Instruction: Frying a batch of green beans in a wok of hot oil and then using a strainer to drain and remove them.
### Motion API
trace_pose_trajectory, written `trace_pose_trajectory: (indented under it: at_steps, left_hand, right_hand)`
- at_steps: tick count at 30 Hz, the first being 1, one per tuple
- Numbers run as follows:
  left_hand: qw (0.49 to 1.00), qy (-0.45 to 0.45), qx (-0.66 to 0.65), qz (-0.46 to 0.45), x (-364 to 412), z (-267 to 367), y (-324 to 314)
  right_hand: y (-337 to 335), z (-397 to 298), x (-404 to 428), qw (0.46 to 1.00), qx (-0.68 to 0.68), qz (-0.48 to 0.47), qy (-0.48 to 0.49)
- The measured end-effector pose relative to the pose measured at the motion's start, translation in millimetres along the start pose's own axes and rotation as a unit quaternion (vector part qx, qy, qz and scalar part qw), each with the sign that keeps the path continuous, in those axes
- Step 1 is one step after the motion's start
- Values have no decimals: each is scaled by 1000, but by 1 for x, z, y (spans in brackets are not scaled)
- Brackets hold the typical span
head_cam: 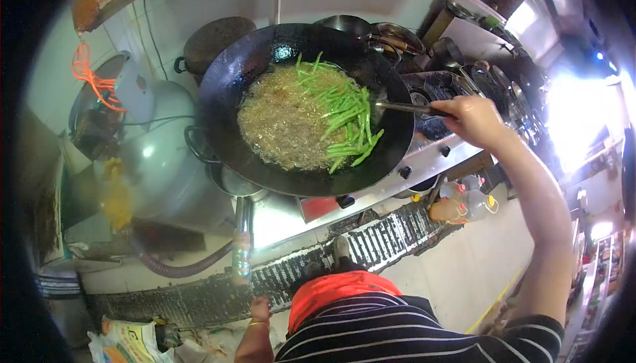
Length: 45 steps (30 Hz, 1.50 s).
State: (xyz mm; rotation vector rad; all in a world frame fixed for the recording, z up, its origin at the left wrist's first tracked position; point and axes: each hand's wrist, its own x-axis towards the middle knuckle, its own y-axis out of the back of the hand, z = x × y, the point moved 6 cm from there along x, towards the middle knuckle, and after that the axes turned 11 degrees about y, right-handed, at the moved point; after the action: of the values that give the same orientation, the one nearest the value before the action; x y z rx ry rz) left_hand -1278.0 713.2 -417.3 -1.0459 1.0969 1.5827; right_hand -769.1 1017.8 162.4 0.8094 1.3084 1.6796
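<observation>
A large black wok (392, 149) holds bubbling oil (285, 119), its surface covered in foam. Bright green beans (348, 119) lie bunched along the oil's right side, some up on the wok wall. My right hand (469, 117) grips the dark handle end of a metal cooking utensil (400, 107). Its shaft reaches over the wok rim toward the beans, and its working end cannot be made out. Low beside my body, my left hand (260, 308) hangs with its fingers not clearly visible. Just beyond it is the wrapped handle of a saucepan (242, 251), apart from the hand.
The saucepan's bowl (238, 184) sits partly under the wok's left edge. A gas stove (427, 161) with knobs extends right. Plastic jugs (462, 204) stand on the floor near a drain grate (387, 238). Lidded pots (213, 45) line the wall; an orange cord (92, 79) hangs left.
</observation>
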Motion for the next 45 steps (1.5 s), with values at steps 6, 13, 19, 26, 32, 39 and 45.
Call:
trace_pose_trajectory:
  at_steps: [6,13,19,26,32,39,45]
  left_hand:
    - [996,-55,-14,-68,-6,15,3]
    - [998,-43,-44,-7,-13,15,10]
    - [995,-30,-73,-56,22,-4,14]
    - [997,-44,0,-58,19,24,-16]
    - [996,-39,-38,-77,6,40,-36]
    - [992,-64,51,-96,15,16,-26]
    - [990,-13,139,-1,19,-2,-25]
  right_hand:
    - [-45,-22,47,996,75,39,26]
    - [-53,-41,73,987,152,36,24]
    - [-38,-49,81,990,139,15,22]
    - [7,-10,69,987,154,23,-39]
    - [-32,14,117,978,141,101,-117]
    - [-58,-10,151,988,121,2,-94]
    - [-52,-31,118,991,130,-15,-19]
